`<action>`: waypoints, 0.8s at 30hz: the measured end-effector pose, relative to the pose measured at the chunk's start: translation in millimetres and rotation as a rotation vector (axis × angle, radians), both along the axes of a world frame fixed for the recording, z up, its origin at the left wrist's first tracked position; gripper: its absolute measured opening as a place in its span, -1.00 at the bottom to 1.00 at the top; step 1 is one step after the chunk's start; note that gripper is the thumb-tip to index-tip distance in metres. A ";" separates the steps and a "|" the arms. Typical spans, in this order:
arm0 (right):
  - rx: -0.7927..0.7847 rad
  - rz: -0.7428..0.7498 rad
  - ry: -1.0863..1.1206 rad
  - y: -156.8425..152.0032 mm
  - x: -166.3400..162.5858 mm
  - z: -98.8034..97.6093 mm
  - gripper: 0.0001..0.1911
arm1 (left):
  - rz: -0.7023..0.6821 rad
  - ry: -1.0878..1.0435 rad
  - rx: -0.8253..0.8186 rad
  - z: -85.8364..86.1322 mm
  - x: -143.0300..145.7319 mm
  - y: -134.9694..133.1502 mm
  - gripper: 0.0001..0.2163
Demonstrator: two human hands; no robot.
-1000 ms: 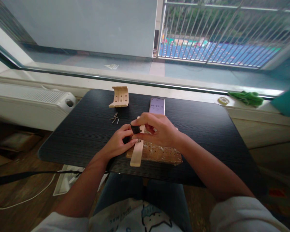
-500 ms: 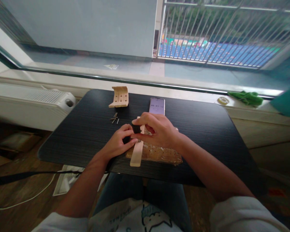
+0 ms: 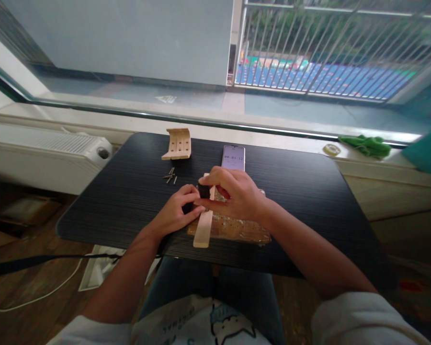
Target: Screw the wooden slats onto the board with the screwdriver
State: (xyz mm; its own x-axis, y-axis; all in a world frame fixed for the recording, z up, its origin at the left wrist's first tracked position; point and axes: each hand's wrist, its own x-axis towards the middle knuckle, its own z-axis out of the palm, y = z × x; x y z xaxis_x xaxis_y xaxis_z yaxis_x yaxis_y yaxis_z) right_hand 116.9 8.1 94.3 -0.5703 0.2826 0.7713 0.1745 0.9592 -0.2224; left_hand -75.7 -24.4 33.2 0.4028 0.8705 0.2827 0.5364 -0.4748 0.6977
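A pale wooden slat [image 3: 203,231] lies lengthwise on a perforated brown board [image 3: 237,229] near the front of the black table [image 3: 129,191]. My right hand [image 3: 235,194] pinches a small black tool [image 3: 203,190] standing upright on the slat. Beside it, my left hand [image 3: 174,211] is closed on the slat's left edge, its fingers round a dark part that I cannot make out.
Several loose screws [image 3: 170,177] lie left of the hands. Behind them sits a wooden bracket [image 3: 178,143], with a phone [image 3: 233,157] face up to its right. A radiator [image 3: 46,148] stands at the left. On the window sill are a tape roll [image 3: 332,149] and a green cloth [image 3: 368,145].
My right hand's fingers have shifted slightly round the black tool, as in a small turn. The left hand and slat stay where they were.
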 end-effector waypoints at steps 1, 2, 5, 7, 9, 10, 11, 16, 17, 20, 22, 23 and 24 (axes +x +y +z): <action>0.005 0.003 0.008 0.1 -0.1 -0.1 -0.84 | 0.000 -0.003 0.000 0.0 0.0 0.1 -0.79; 0.006 0.006 0.011 0.1 -0.1 -0.3 -0.83 | 0.001 -0.004 -0.003 -0.1 0.0 0.1 -0.78; -0.011 0.014 0.003 0.2 0.2 -0.8 -0.80 | 0.001 0.002 -0.006 -0.7 -0.3 -0.2 -0.78; -0.026 0.023 -0.002 0.3 0.3 -1.1 -0.78 | -0.003 0.006 0.001 -1.5 -0.6 -0.4 -0.79; -0.036 0.035 -0.008 0.5 0.2 -1.4 -0.78 | -0.001 0.007 0.011 -2.5 -0.9 -0.4 -0.80; -0.038 0.040 -0.010 0.5 0.1 -1.6 -0.78 | 0.000 0.006 0.012 -3.0 -1.0 -0.2 -0.81; -0.040 0.045 -0.013 0.6 0.0 -1.8 -0.79 | 0.000 0.004 0.011 -3.6 -1.2 0.0 -0.81; -0.072 0.079 -0.020 0.9 0.3 -1.9 -0.80 | -0.024 -0.005 -0.029 -5.5 -2.4 1.4 -0.78; -0.083 0.089 -0.024 1.0 0.6 -1.5 -0.79 | -0.030 -0.003 -0.036 -5.7 -2.7 1.4 -0.78; -0.124 0.127 -0.047 1.4 1.9 0.7 -0.77 | -0.019 -0.003 -0.052 -5.4 -2.8 0.3 -0.79; -0.154 0.163 -0.076 1.7 3.0 2.3 -0.77 | 0.013 -0.012 -0.044 -5.0 -2.4 -1.0 -0.80; -0.169 0.184 -0.088 2.0 3.5 2.9 -0.77 | 0.028 -0.020 -0.035 -4.8 -2.1 -1.5 -0.81; -0.186 0.203 -0.099 2.3 3.9 3.3 -0.77 | 0.035 -0.028 -0.027 -4.8 -1.8 -1.8 -0.81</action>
